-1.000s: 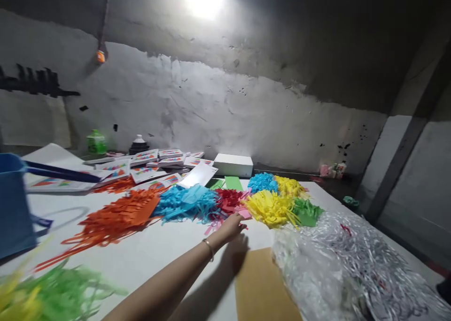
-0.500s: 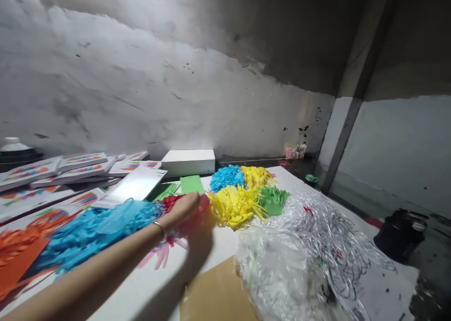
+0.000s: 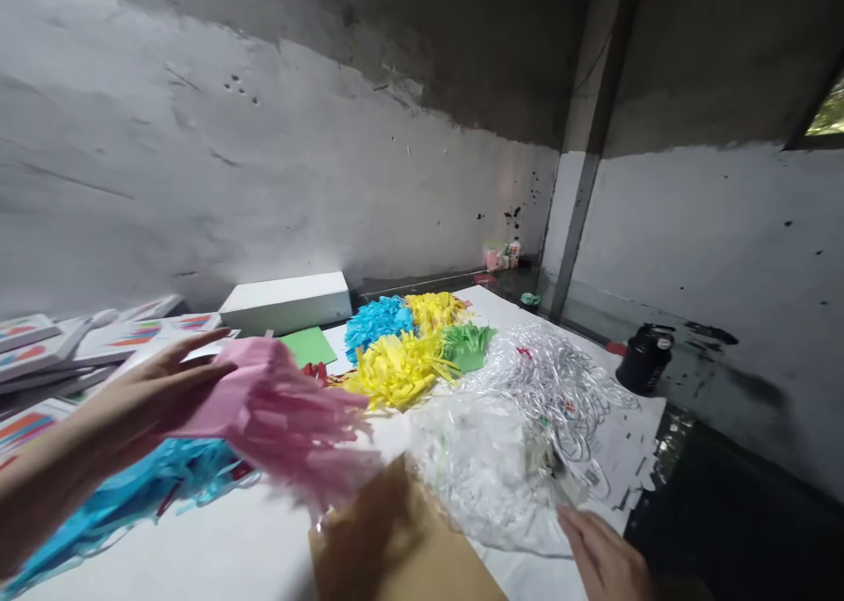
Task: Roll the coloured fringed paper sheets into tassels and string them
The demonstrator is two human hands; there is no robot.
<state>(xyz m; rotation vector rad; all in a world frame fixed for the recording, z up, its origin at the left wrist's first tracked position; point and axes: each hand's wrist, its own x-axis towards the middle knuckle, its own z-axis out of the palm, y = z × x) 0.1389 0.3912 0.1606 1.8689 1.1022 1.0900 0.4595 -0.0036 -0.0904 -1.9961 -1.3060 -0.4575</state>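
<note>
My left hand [image 3: 155,399] is closed on a bundle of pink fringed tissue paper [image 3: 277,408]. It holds the bundle above the table, and the loose strips trail rightward over the edge of a brown cardboard piece [image 3: 396,539]. Beneath that forearm lies a heap of blue paper strips [image 3: 145,487]. At the lower right, my right hand [image 3: 607,553] has its fingers drawn together near the edge of a crumpled clear plastic bag [image 3: 481,469]. What those fingers hold, if anything, cannot be made out.
Yellow fringe [image 3: 396,368], blue fringe [image 3: 379,320] and green fringe [image 3: 468,346] lie mid-table. Silvery strands [image 3: 547,372] spread beyond the plastic. A white box [image 3: 287,300] stands by the wall, with printed boxes [image 3: 125,342] at left. A black container [image 3: 646,359] stands at right.
The view has swung right. My left hand, earlier near the red fringe with a blurred reddish thing, now holds pink fringe further left and nearer. My right hand has come into view.
</note>
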